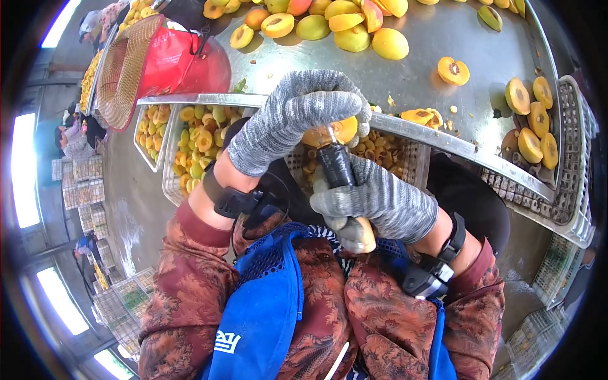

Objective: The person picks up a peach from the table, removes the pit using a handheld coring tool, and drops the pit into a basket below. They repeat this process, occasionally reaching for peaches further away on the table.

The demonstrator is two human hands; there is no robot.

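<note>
My left hand (pixel 304 117), in a grey knit glove, curls its fingers around a yellow peach (pixel 345 130), mostly hidden by the glove. My right hand (pixel 380 199), gloved alike, is closed around a hand tool (pixel 337 166) with a black-wrapped handle and a pale wooden end. The tool's thin metal tip meets the peach; its exact shape is blurred. Both hands are just in front of the metal table's near edge (pixel 253 99). Beneath them, partly covered, a crate (pixel 415 166) holds cut fruit pieces.
Whole and halved peaches (pixel 351 38) lie along the table's far side. Several cut halves (pixel 531 145) cluster at the right. A red bag (pixel 190 66) and a woven hat (pixel 126 73) sit at the left. Fruit-filled crates (pixel 201 149) stand below. Other people are in the left background.
</note>
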